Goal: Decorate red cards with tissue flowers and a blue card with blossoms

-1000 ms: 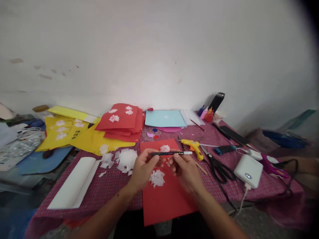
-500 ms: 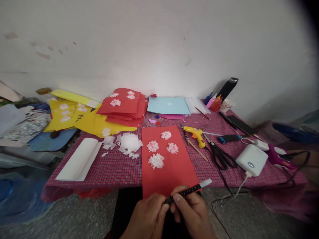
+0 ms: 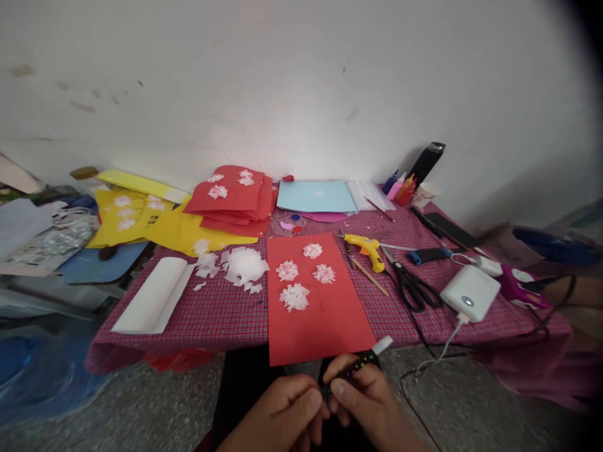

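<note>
My right hand [image 3: 365, 398] is closed around a black pen with coloured dots and a whitish end [image 3: 360, 365]. The pen slants, with its whitish end up and to the right. At the pen's lower end the fingers of my left hand [image 3: 292, 405] are pinched together, hiding its tip. Just beyond both hands, a red paper sheet [image 3: 325, 333] lies at the table's front edge. On it are several crumpled pink-and-white paper flowers [image 3: 294, 297], and faint dark lines show beside the lowest one.
White paper scraps [image 3: 245, 267] and a folded white sheet [image 3: 151, 295] lie to the left. On the right are a yellow glue gun [image 3: 365, 245], black scissors [image 3: 412, 282] and a white box with cables [image 3: 471, 292]. Stacked red sheets [image 3: 235, 201] sit at the back.
Both hands and the pen have drawn slightly down, off the red sheet's front edge, which now shows fully. My left fingers have shifted at the pen's lower end.
</note>
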Available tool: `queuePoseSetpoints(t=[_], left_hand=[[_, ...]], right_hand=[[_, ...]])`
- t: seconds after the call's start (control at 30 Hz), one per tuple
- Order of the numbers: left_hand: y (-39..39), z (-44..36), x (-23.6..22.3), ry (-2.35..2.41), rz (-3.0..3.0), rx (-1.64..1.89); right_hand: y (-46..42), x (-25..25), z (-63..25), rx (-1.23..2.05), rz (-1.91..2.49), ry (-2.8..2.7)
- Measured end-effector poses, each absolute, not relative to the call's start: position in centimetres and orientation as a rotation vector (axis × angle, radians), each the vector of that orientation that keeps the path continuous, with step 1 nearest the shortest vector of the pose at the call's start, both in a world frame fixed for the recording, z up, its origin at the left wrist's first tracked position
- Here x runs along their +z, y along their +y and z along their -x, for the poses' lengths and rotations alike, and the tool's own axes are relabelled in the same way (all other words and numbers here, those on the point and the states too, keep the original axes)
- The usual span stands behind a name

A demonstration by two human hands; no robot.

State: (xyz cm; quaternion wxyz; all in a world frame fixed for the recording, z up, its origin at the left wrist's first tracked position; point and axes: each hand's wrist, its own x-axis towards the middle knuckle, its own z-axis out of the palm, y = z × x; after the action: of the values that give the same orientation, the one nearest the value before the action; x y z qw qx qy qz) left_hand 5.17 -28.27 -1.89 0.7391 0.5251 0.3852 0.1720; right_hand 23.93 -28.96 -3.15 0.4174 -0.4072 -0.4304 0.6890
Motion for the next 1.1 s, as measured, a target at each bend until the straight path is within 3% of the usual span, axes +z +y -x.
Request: queuePoseSetpoints(t=[0.3,0.5,0.6,0.73,0.83,1.1], left_hand=[[-27.9,-6.9,-1.5,0.945,-1.704,0.676],[-27.4,-7.6,-1.2,1.021,-1.894,0.683],[-27.4,-7.3,-0.7,1.014,-1.814,0.614],[-27.9,-6.5,-0.1,0.851,-1.253,0.316],[-28.2,-6.5,-0.5,0.822,-1.084,0.312],[-27.8,-7.6,-0.6,0.919,-1.705,0.658]], right_hand=[[-29.0,-3.1,-23.4,1.449,1.186,-1.079],[-29.0,-3.3,-23.4,1.368,1.220,-0.995],[-28.9,-3.2,-24.1,1.426,1.180,-1.008],[-29.0,-2.2,-25.5,1.614,0.956,-1.245],[-29.3,-1.8,-25.8,1.582,0.953,-1.347],[-29.5,-3.7,-24.6,1.483,1.158,-1.054]])
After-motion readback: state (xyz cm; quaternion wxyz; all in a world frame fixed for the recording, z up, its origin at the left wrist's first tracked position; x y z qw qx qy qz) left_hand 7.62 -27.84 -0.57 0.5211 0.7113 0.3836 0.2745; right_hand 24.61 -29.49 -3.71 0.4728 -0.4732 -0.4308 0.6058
